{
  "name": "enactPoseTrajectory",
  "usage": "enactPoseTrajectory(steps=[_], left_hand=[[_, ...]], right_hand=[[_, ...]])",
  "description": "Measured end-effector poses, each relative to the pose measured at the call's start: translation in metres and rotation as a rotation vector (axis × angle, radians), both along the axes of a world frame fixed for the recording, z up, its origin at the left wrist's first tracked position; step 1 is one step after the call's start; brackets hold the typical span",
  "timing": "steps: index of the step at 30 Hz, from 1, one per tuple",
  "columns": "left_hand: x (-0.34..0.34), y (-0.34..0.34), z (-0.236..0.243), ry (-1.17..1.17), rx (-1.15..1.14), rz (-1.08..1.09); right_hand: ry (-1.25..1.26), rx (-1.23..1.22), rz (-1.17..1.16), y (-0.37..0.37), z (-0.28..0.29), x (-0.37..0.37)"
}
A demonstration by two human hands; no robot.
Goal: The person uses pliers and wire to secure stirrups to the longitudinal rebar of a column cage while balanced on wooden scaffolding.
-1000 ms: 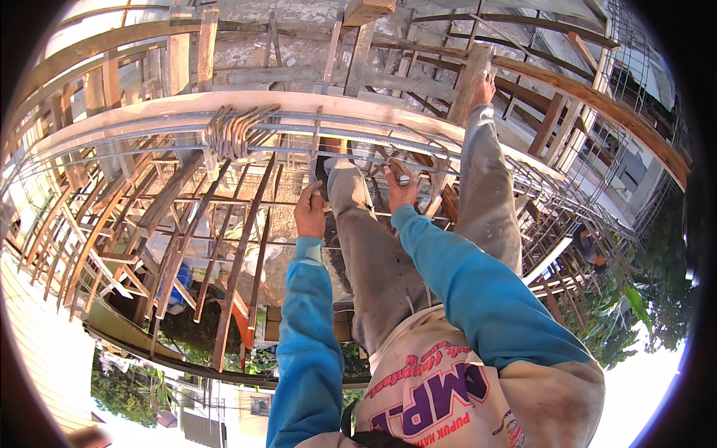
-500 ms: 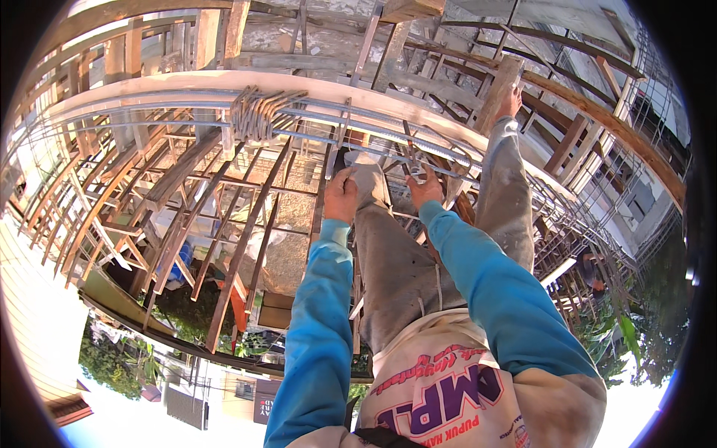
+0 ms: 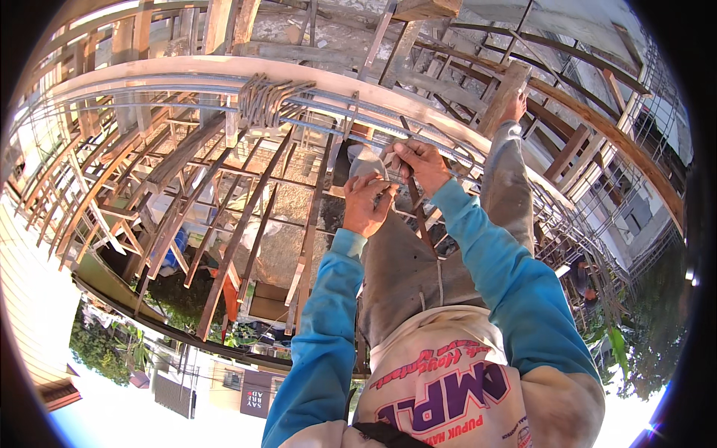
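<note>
My left hand (image 3: 367, 203) is closed, its thumb and fingertips pinched together over my left knee; what they hold is too small to make out. Just to the right and slightly higher, my right hand (image 3: 421, 161) is also closed, fingers curled round something thin and dark that I cannot name. The two hands are close together but apart. Beyond them run long ribbed steel bars (image 3: 328, 131) along a pale wooden board (image 3: 328, 77). A bundle of bent rusty stirrups (image 3: 270, 101) hangs over the bars, left of my hands.
Below on the left stand many wooden props (image 3: 246, 216) with gaps between them. A wooden post (image 3: 502, 97) rises beside my bare right foot (image 3: 514, 109). A long timber (image 3: 597, 123) crosses at the right, near a steel mesh cage (image 3: 661, 119). The ground lies far below.
My left hand has moved right, off the knee's edge, and its fingers have pinched together. My right hand has risen away from me and turned inward towards the left hand.
</note>
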State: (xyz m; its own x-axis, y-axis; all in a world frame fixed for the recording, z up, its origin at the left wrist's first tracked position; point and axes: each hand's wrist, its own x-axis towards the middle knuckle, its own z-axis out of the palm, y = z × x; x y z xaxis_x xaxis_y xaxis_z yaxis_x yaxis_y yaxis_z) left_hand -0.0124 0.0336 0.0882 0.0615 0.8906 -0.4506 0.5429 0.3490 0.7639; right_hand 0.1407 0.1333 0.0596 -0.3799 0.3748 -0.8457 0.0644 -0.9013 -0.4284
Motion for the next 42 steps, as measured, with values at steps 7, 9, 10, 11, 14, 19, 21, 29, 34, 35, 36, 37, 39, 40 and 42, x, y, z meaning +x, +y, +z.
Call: enactPoseTrajectory(steps=[7, 9, 10, 11, 14, 19, 21, 29, 34, 35, 36, 37, 39, 40, 42], left_hand=[[-0.027, 0.046, 0.030, -0.265, -0.156, -0.178], [-0.028, 0.060, 0.040, -0.371, -0.144, -0.153], [-0.025, 0.065, 0.043, -0.376, -0.145, -0.156], [-0.021, 0.068, 0.045, -0.486, -0.194, -0.011], [-0.005, 0.077, 0.046, -0.676, -0.349, 0.240], [0.001, 0.067, 0.032, -0.445, -0.697, 0.269], [-0.001, 0.058, 0.021, -0.032, -0.546, -0.085], [-0.033, 0.007, 0.006, -1.326, -0.397, 0.416], [-0.026, -0.019, 0.032, -0.354, -0.723, 0.053], [-0.026, -0.022, 0.032, -0.427, -0.876, 0.062], [-0.028, -0.026, 0.029, -0.497, -1.022, 0.082], [-0.030, -0.030, 0.021, -0.578, -1.160, 0.101], [-0.027, -0.057, -0.019, -1.065, -0.800, 0.339], [-0.025, -0.047, -0.022, -1.050, -0.780, 0.337], [-0.035, -0.011, -0.004, -1.075, -0.757, 0.816]], right_hand=[[0.045, -0.027, -0.300, 0.045, 0.053, 0.019], [0.083, -0.003, -0.366, 0.057, 0.057, 0.023], [0.069, -0.005, -0.403, 0.060, 0.053, 0.025], [0.064, -0.005, -0.406, 0.063, 0.051, 0.026], [0.089, 0.040, -0.661, 0.074, 0.045, 0.028], [0.066, 0.058, -0.604, 0.075, 0.052, 0.017], [-0.021, 0.157, -0.511, 0.074, 0.054, 0.016], [-0.064, 0.086, -0.746, 0.078, 0.013, 0.037], [-0.166, 0.179, -0.489, 0.068, -0.005, 0.015], [-0.197, 0.234, -0.327, 0.065, -0.010, 0.001], [-0.157, 0.187, -0.298, 0.061, -0.013, -0.012], [-0.124, 0.148, -0.268, 0.057, -0.018, -0.020], [-0.072, 0.109, -0.207, 0.047, -0.035, -0.031], [-0.074, 0.093, -0.133, 0.037, -0.043, -0.032], [-0.038, 0.099, -0.061, 0.026, -0.057, -0.055]])
